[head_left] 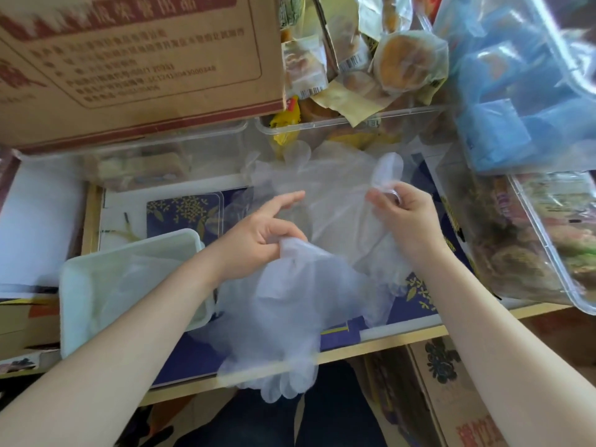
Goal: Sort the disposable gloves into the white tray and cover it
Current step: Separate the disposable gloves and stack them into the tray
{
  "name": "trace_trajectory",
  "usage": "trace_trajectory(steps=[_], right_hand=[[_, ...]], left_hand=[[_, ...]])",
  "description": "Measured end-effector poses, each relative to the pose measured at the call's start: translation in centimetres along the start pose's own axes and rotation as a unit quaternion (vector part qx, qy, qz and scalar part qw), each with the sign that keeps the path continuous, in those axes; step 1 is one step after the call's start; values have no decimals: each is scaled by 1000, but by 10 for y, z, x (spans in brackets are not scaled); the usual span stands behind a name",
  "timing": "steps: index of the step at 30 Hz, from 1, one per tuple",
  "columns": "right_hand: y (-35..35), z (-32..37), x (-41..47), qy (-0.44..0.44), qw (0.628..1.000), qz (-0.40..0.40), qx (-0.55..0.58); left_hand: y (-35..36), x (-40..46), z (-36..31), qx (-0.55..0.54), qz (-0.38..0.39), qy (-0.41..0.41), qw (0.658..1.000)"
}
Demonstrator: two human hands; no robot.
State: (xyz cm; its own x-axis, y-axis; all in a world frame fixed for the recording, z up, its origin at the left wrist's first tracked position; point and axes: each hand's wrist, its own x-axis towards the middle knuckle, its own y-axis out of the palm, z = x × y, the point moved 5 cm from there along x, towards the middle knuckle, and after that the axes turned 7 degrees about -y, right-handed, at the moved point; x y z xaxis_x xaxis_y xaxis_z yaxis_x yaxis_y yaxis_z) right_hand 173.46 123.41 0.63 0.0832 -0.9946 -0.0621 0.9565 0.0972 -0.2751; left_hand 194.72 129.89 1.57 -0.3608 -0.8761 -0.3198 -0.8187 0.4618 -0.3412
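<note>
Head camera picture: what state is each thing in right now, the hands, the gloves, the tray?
Left hand: grips a bunch of gloves.
Bunch of gloves: hanging, crumpled, past the table edge.
Right hand: pinches one glove.
Stretched glove: spread out, held up.
White tray: uncovered, clear plastic inside.
Cardboard box: tilted.

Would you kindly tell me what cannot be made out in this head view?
- How many thin translucent disposable gloves the left hand grips: the layers overlap.
- Contents of the white rectangular tray: the left forearm covers part.
- What the right hand pinches beyond clear film.
</note>
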Motion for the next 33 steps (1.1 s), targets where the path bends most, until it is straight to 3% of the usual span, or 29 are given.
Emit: trace_trajectory(steps=[4,10,13,16,18,20,21,23,26,29,31,33], right_hand=[[8,28,-5,-36,999,11,35],[11,33,-9,-40,999,24,2],[8,32,-12,-39,994,68,73],[8,27,-14,-32,989,114,88],[9,18,-13,2,990,130,46],[6,11,-12,14,986,142,-84],[5,16,-12,-13,982,138,-131],[11,43,-16,-158,965,136,-157],[39,73,-22,-362,878,188,-250],[67,73,-20,-425,816,227,-320],[74,74,-19,-449,796,220,-341],[77,74,-18,-459,784,212,-361]], left_hand=[[6,10,-8,-53,-3,-40,998],[0,11,-5,-89,-144,-3,986],[-10,4,0,-22,-218,8,976],[-17,-3,-10,75,-237,69,966],[-18,-5,-14,160,-223,102,956],[-18,-5,-16,261,-215,116,934],[-19,-5,-16,295,-210,114,925],[-20,-5,-20,339,-197,112,913],[-16,-1,-21,366,-149,74,916],[-16,-1,-22,359,-140,66,920],[-15,-3,-24,358,-128,95,920],[-18,-2,-18,337,-110,70,932]])
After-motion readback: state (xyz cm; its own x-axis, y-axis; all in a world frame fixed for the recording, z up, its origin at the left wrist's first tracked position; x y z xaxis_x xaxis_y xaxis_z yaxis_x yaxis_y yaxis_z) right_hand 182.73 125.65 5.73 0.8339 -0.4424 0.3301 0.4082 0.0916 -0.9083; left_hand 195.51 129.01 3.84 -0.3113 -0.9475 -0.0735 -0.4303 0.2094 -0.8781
